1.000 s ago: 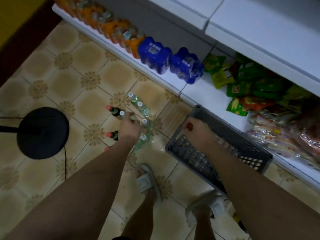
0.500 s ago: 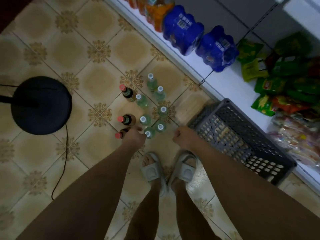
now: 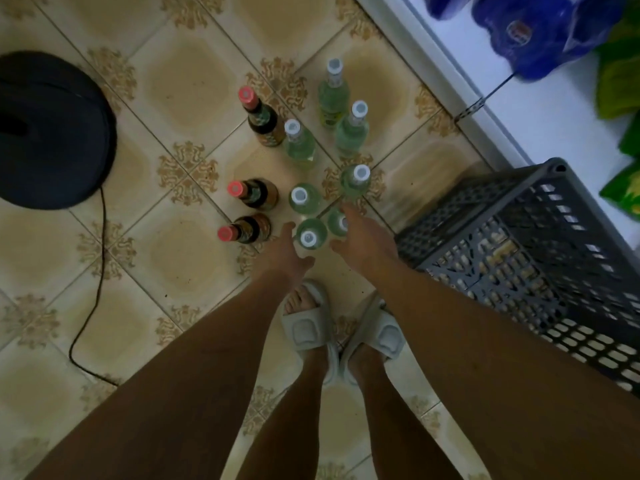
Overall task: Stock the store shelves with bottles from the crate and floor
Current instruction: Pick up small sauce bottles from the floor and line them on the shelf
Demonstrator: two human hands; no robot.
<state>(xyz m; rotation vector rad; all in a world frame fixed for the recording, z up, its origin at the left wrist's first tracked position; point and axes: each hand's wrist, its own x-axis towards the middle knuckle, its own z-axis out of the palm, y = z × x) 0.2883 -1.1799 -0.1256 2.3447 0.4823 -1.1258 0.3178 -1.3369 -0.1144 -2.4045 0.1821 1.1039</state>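
Looking straight down, a glazed beige patterned tile floor (image 3: 180, 84) fills the view. A white metal store shelf (image 3: 540, 129) runs along the upper right, carrying blue shrink-wrapped bottle packs (image 3: 533, 32). Beside it sits a grey latticed plastic crate (image 3: 519, 244), tipped so its mesh side faces up. A black domed stand base (image 3: 52, 129) lies far left. Between them, upright on the tiles, stand pale green clear bottles with white caps (image 3: 301, 195) and dark brown bottles with red caps (image 3: 258, 194), grouped within easy reach, probably for shelving. The left hand (image 3: 284, 254) and right hand (image 3: 363, 244) flank the nearest green bottle (image 3: 310, 233), fingers spread and holding nothing.
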